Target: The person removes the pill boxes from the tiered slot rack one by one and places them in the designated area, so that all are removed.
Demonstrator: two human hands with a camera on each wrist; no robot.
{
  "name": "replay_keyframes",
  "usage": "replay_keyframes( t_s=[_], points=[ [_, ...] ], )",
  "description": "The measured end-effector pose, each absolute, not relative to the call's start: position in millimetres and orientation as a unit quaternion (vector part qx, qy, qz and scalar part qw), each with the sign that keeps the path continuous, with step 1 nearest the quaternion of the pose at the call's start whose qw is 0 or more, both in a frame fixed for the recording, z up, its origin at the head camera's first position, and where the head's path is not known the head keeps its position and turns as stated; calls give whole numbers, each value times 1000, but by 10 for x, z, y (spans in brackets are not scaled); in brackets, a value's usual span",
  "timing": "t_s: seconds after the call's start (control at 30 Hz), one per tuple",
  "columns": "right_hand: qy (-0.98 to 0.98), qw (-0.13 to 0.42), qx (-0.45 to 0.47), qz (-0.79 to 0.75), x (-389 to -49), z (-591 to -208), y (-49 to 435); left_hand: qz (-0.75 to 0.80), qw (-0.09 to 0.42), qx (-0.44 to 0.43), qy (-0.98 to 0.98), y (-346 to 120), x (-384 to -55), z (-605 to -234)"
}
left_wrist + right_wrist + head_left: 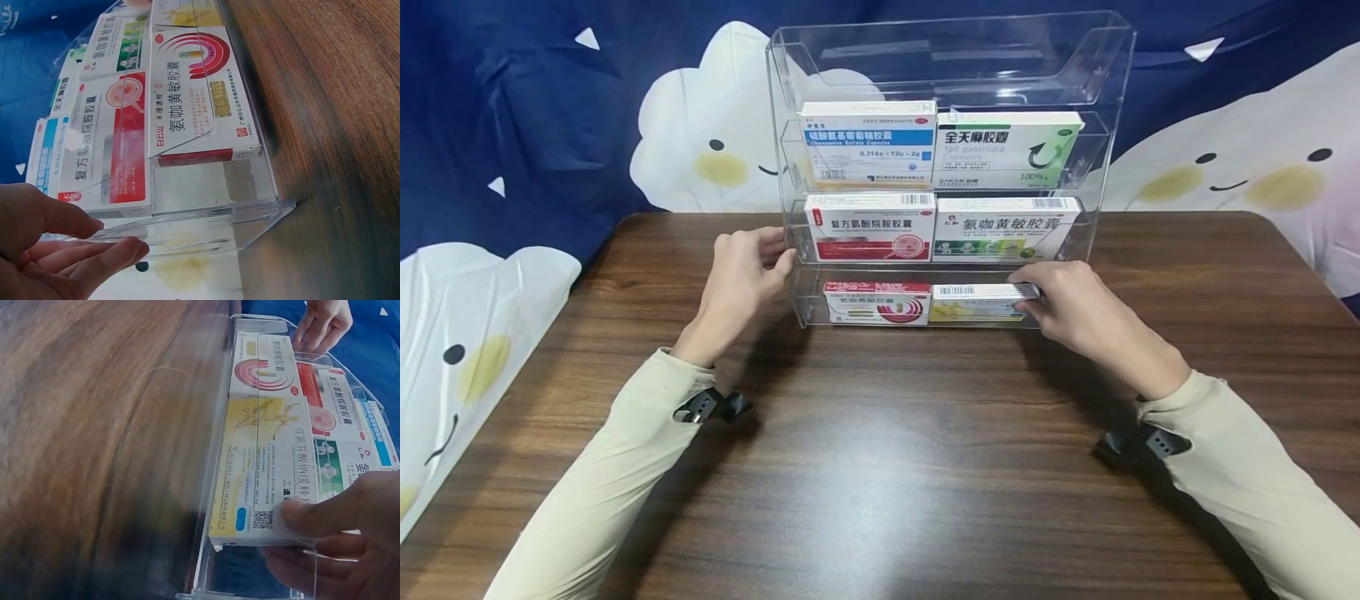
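Observation:
A clear plastic display rack (955,58) stands on the table with medicine boxes in its tiers. My left hand (741,271) pinches the rack's left side panel, thumb on one face and fingers on the other in the left wrist view. My right hand (1071,304) grips the right end of a yellow-and-white medicine box (259,469) in the bottom tier, thumb on its front. Beside that box sits a red-and-white medicine box (197,87). In the middle tier are a red-banded box (868,227) and a green-banded box (1003,229).
The top filled tier holds a blue-and-white box (868,146) and a green-and-white box (1007,152). A brown wooden table (880,467) lies under the rack. Behind it hangs a dark blue cloth (550,108) with white cloud faces.

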State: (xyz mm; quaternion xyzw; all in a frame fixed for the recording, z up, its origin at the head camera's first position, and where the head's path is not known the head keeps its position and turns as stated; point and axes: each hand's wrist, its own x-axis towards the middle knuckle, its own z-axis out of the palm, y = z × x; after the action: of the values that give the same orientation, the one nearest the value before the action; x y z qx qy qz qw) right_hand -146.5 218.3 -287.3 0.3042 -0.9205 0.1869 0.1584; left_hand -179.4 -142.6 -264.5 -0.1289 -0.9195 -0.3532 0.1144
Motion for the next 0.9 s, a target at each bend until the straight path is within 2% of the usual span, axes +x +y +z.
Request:
replay_keyframes(
  t_s=[0.07, 0.23, 0.37, 0.47, 0.63, 0.9],
  points=[
    [-922, 149, 303, 187, -1465, -2863, 2189, -355, 113, -128, -919, -1429, -1796, -2656],
    [-917, 173, 292, 208, -1431, -2756, 2216, -359, 113, -127, -918, -1439, -1793, -2673],
    [-920, 185, 239, 250, -1374, -2633, 2271, -361, 115, -128, -917, -1442, -1794, -2673],
    [-915, 174, 186, 313, -1327, -2562, 2320, -362, 116, -130, -916, -1440, -1798, -2671],
    [-891, 111, 120, 424, -1273, -2544, 2418, -363, 114, -129, -916, -1438, -1799, -2662],
    [-869, -26, 108, 482, -1178, -2798, 2534, -367, 117, -131, -913, -1437, -1793, -2649]
  ],
)
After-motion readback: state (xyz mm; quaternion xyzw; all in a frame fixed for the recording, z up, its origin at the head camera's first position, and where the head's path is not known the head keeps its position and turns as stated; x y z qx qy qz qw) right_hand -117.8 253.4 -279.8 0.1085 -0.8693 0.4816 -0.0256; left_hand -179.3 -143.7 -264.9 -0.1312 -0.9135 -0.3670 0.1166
